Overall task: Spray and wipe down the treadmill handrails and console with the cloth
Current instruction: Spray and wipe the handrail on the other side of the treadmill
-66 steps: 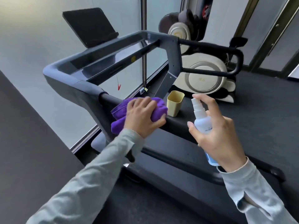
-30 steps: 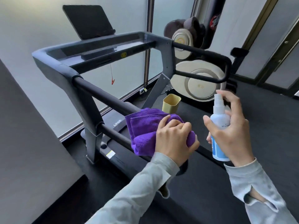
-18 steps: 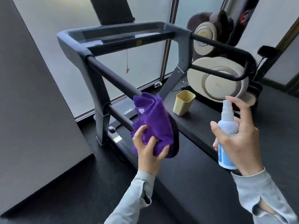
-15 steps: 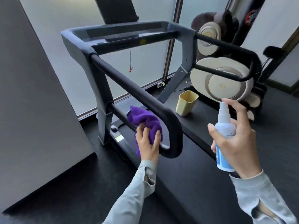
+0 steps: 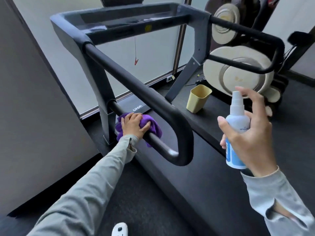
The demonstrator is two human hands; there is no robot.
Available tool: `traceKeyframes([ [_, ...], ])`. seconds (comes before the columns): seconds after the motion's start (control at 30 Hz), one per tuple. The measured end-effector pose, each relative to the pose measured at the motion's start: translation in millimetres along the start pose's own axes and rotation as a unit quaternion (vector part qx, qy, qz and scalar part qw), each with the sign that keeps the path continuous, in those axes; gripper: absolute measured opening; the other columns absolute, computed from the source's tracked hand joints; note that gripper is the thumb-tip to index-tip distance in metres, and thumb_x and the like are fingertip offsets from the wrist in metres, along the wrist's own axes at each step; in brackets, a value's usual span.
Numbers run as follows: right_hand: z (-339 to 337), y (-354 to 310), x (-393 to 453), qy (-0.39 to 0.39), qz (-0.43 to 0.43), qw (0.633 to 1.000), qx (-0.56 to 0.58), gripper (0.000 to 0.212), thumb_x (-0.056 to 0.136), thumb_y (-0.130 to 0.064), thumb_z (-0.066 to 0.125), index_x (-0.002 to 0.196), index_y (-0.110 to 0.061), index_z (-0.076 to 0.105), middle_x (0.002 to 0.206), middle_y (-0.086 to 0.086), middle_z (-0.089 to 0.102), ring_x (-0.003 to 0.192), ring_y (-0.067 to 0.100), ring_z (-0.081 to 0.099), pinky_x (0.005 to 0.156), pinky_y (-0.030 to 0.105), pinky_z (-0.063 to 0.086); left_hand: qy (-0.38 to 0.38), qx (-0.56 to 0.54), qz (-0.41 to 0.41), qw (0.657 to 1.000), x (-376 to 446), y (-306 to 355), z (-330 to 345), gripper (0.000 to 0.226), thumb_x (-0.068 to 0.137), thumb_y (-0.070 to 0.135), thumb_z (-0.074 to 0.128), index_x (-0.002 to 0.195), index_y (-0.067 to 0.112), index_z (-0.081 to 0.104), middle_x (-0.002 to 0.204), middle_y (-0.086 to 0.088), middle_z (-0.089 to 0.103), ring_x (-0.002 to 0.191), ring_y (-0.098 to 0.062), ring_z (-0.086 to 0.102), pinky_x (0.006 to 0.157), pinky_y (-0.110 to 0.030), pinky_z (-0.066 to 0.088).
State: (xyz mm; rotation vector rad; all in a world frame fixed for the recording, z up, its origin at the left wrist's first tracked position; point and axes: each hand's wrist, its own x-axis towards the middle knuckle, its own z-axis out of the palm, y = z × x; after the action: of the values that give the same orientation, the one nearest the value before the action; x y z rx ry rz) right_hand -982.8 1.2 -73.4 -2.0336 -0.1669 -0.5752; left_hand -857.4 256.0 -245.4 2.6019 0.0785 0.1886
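1. Our left hand presses the purple cloth around the lower rail of the near handrail.
2. Our right hand grips the spray bottle upright, index finger over its nozzle.
3. We judge the cloth soft and light; bunching it around the bar suits wiping.
4. The console awaits wiping.

A purple cloth is bunched around the lower bar of the treadmill's near handrail, close to the grey upright post. A white spray bottle with a blue label stands upright in the air beside the handrail's looped end. The console spans the treadmill's front edge.
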Motion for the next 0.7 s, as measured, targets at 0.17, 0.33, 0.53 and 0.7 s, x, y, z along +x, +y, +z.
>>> traceKeyframes([
  [0.17,15.8,4.7,23.9,-0.041,0.005,0.999,0.021,0.057,0.082,-0.002,0.067,0.125,-0.033,0.045,0.058,0.012,0.055,0.034,0.027,0.054,0.040,0.035,0.051,0.032,-0.010,-0.035,0.999,-4.2,8.6,2.0,0.070,0.068,0.064,0.031,0.103,0.014,0.064,0.118,-0.004,0.063,0.125,-0.026,0.039,0.113,-0.047,0.015],
  [0.33,27.8,2.4,72.7,-0.054,-0.015,0.997,0.046,0.059,0.083,-0.001,0.066,0.126,-0.035,0.044,0.058,0.016,0.055,0.034,0.027,0.054,0.040,0.033,0.051,0.030,-0.017,-0.018,0.999,-2.9,8.0,-6.4,0.072,0.059,0.065,0.024,0.090,0.013,0.063,0.106,0.000,0.066,0.119,-0.024,0.043,0.107,-0.045,0.019],
  [0.53,29.0,0.9,113.6,-0.058,-0.029,0.997,0.052,0.058,0.083,-0.002,0.066,0.124,-0.037,0.043,0.060,0.016,0.054,0.036,0.031,0.055,0.039,0.033,0.050,0.004,-0.043,-0.040,0.998,1.4,9.4,-9.8,0.054,0.054,0.061,0.025,0.074,0.021,0.054,0.097,-0.002,0.065,0.116,-0.026,0.043,0.102,-0.043,0.018],
  [0.7,38.3,5.9,129.3,-0.075,-0.028,0.994,0.077,0.058,0.083,-0.002,0.066,0.127,-0.033,0.043,0.061,0.013,0.054,0.036,0.030,0.054,0.039,0.038,0.051,-0.046,-0.082,-0.080,0.992,-2.8,14.1,-14.3,0.023,0.047,0.058,0.022,0.056,0.038,0.029,0.081,0.007,0.046,0.117,-0.024,0.037,0.102,-0.042,0.018],
])
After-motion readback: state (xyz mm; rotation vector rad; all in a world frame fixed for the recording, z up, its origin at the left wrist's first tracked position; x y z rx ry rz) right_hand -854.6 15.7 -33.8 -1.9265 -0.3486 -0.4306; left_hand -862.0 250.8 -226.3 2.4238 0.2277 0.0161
